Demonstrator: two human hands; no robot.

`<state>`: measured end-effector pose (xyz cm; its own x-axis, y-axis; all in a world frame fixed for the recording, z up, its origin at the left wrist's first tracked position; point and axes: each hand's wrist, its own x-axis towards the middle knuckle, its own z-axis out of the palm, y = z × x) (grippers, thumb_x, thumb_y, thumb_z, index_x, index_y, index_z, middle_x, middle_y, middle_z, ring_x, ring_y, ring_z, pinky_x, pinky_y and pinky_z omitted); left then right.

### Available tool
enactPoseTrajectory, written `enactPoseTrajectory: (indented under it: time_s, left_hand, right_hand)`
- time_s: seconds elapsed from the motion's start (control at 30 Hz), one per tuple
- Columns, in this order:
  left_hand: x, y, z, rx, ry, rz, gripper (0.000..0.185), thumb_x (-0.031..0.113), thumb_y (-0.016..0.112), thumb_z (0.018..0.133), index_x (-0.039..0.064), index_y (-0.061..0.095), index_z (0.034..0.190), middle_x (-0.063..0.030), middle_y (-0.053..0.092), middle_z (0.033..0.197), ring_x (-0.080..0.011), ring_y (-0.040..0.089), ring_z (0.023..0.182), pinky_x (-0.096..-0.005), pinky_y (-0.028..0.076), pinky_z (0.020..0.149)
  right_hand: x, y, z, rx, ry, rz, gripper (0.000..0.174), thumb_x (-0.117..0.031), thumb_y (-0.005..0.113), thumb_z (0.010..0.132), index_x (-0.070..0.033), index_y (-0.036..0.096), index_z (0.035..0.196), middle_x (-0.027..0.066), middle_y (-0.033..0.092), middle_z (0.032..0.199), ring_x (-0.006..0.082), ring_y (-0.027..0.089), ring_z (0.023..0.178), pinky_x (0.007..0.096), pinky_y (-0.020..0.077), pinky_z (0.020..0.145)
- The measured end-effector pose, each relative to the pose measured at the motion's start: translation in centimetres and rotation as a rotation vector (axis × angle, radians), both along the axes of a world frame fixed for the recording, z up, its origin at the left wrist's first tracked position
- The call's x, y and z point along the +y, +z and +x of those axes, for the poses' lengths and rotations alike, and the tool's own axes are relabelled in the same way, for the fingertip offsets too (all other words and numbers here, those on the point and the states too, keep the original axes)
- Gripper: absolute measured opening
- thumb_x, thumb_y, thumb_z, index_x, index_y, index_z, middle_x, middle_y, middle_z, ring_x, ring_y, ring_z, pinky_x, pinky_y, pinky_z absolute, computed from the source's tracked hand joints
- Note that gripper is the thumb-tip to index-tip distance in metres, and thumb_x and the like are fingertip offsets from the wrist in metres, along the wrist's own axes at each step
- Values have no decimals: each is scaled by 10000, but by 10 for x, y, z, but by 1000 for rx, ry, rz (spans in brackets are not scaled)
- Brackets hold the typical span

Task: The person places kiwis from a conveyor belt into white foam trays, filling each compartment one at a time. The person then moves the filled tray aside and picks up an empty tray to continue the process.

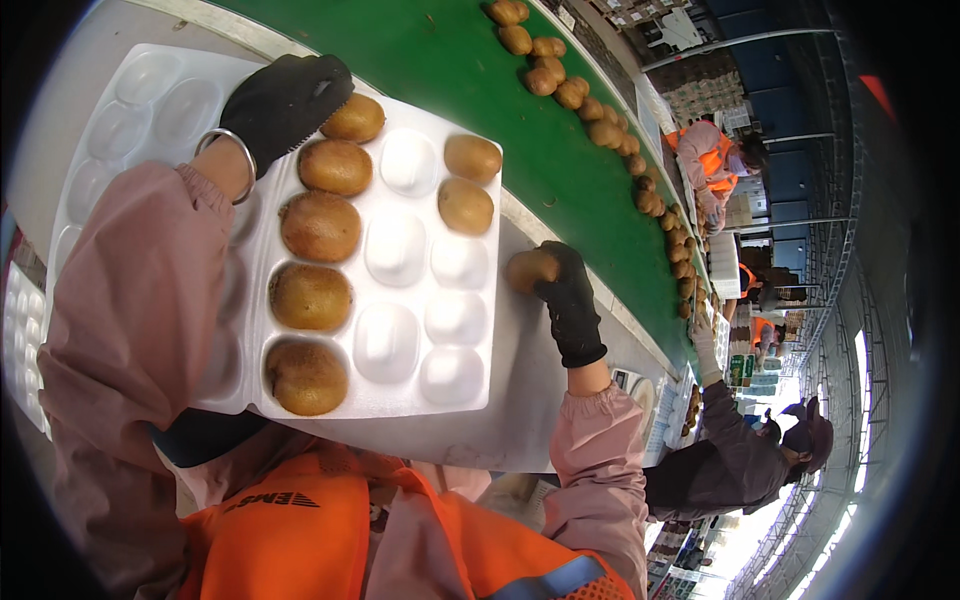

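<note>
A white foam fruit tray (pixel 300 401) with moulded hollows lies on a grey table before me. Several kiwifruit (pixel 310 296) fill one column of it, and two more kiwifruit (pixel 466 205) sit in the column nearest its right edge. My left hand (pixel 285 105), in a black glove, rests with its fingers on the kiwifruit (pixel 355 118) at the top of the filled column; whether it grips that fruit I cannot tell. Just right of the tray, my right hand (pixel 566 300), also black-gloved, holds a kiwifruit (pixel 527 270) between thumb and fingers.
Beyond the table runs a green conveyor belt (pixel 450 82) with a line of kiwifruit (pixel 600 127) along its far side. A co-worker in dark clothes (pixel 727 450) reaches to the belt at right. Another person in an orange vest (pixel 712 161) stands across it. More foam trays (pixel 26 337) are at far left.
</note>
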<state>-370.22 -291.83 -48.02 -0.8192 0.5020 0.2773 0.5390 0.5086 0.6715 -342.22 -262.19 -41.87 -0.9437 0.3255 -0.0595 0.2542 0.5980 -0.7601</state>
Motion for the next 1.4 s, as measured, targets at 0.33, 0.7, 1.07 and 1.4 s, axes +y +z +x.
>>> enactPoseTrajectory:
  time_s: [0.33,0.7,1.07,1.4]
  left_hand:
    - [-5,-7,-2,47,12,107,377,407,509,932,92,640,1094,-177,659,1005,-350,609,966,-417,472,845]
    - [-2,11,6,-97,5,-25,312,286,548,953,78,630,1170,-125,629,1163,-291,578,1085,-358,445,951]
    - [3,11,2,-97,-39,-39,345,295,548,955,57,611,1198,-131,621,1181,-289,571,1109,-358,435,970]
    - [-5,16,3,-93,-31,-61,371,298,535,962,42,601,1223,-149,605,1220,-292,560,1138,-362,420,997]
  right_hand:
    - [-2,0,-3,118,381,670,550,-225,704,818,-21,510,1290,192,520,1300,357,472,1248,426,406,1033]
    - [17,4,-26,295,-332,-676,473,-28,678,839,-66,477,1266,95,595,1132,214,604,1063,316,541,737]
    - [31,5,-10,416,-311,-1094,333,-302,514,919,-66,523,1153,158,598,1112,341,592,1056,471,543,807]
    - [-7,12,-21,459,-315,-689,287,-292,486,927,-17,568,913,156,608,849,297,621,744,360,512,499]
